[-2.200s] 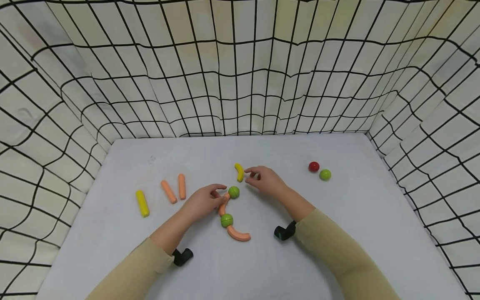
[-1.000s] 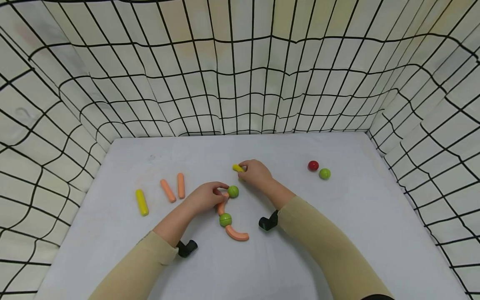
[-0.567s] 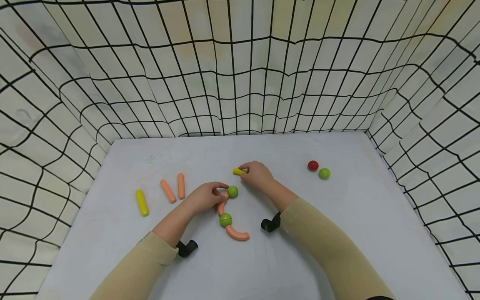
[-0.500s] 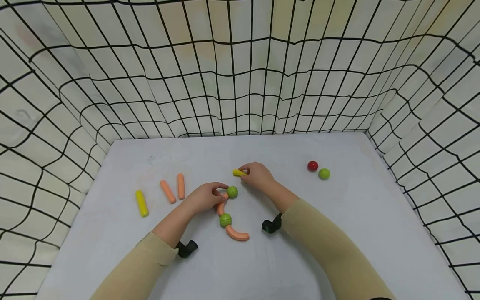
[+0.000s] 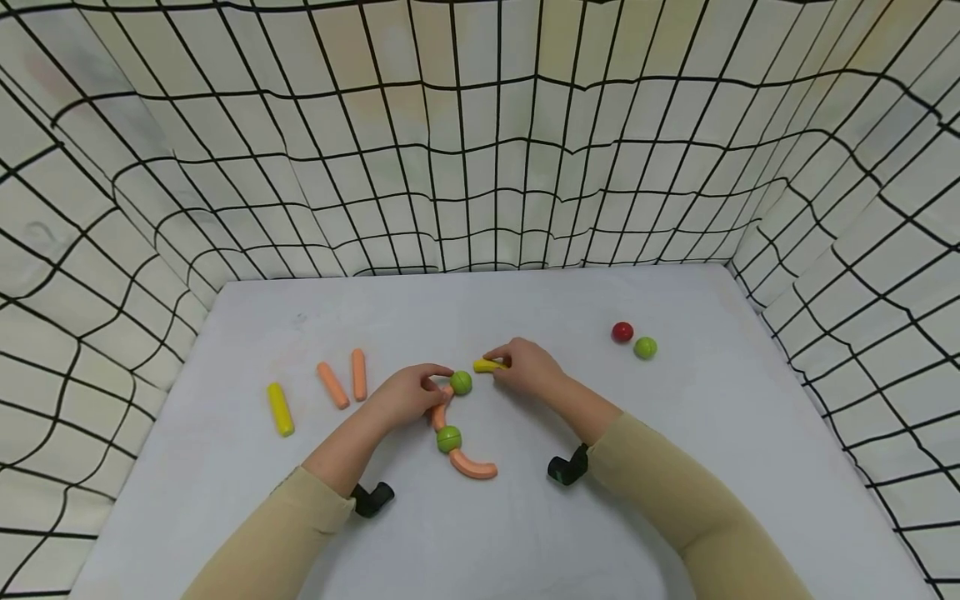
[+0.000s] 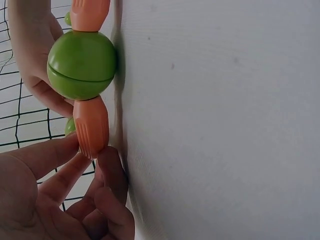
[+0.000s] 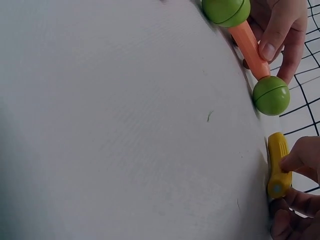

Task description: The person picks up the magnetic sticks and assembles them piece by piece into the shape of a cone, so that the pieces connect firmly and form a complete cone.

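My left hand (image 5: pixel 405 396) pinches the upper orange curved rod (image 6: pixel 91 127) of a toy chain lying on the table. One end of this rod meets a green ball (image 5: pixel 461 382), with my left index finger right at it. Its other end joins a second green ball (image 5: pixel 448 439), from which another orange curved rod (image 5: pixel 474 467) bends off to the right. My right hand (image 5: pixel 528 367) pinches a short yellow curved rod (image 7: pixel 278 162) between thumb and fingers. That rod lies roughly crosswise, its free end a small gap from the upper green ball. Fingers hide its right end.
Two straight orange rods (image 5: pixel 359 375) and a yellow rod (image 5: pixel 281 409) lie at the left of the white table (image 5: pixel 480 542). Toward the back right are a red ball (image 5: pixel 622 332) and a green ball (image 5: pixel 646 347). Black netting (image 5: pixel 465 150) surrounds the table's back and sides.
My right hand has taken hold of the yellow curved rod, turned it crosswise and drawn it nearer, level with the upper green ball. My left hand has stayed almost still on the orange rod.
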Motion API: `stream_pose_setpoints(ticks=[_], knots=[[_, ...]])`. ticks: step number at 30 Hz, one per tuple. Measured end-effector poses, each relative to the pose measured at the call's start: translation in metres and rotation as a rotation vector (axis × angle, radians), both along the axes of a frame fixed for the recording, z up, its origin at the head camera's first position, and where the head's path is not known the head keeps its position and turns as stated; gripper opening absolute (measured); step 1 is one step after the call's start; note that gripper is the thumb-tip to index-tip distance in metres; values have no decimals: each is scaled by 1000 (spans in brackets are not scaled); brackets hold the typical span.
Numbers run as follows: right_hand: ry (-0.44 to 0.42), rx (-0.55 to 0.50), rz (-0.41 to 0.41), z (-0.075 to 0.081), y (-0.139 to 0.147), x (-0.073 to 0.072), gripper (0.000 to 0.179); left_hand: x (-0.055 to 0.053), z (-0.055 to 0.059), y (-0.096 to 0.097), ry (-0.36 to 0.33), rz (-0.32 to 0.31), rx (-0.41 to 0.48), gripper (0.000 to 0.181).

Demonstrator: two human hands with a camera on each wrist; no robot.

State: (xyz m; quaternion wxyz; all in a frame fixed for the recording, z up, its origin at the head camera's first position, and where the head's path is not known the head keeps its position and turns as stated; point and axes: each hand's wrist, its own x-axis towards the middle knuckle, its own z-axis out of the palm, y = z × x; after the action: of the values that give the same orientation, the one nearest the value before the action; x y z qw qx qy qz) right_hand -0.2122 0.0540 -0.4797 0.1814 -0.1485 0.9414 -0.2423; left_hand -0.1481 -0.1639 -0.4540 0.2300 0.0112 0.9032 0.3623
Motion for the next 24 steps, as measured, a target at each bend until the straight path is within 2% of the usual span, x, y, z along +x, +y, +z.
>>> stream_pose_setpoints(ticks=[9,24], knots=[[-2,-55,16,-5,8,3,37,-3,-3,-1,0,-9,-5,40],[-29,-86,65,0,9,4,35,-5,-4,0,-1,-18,-15,40]])
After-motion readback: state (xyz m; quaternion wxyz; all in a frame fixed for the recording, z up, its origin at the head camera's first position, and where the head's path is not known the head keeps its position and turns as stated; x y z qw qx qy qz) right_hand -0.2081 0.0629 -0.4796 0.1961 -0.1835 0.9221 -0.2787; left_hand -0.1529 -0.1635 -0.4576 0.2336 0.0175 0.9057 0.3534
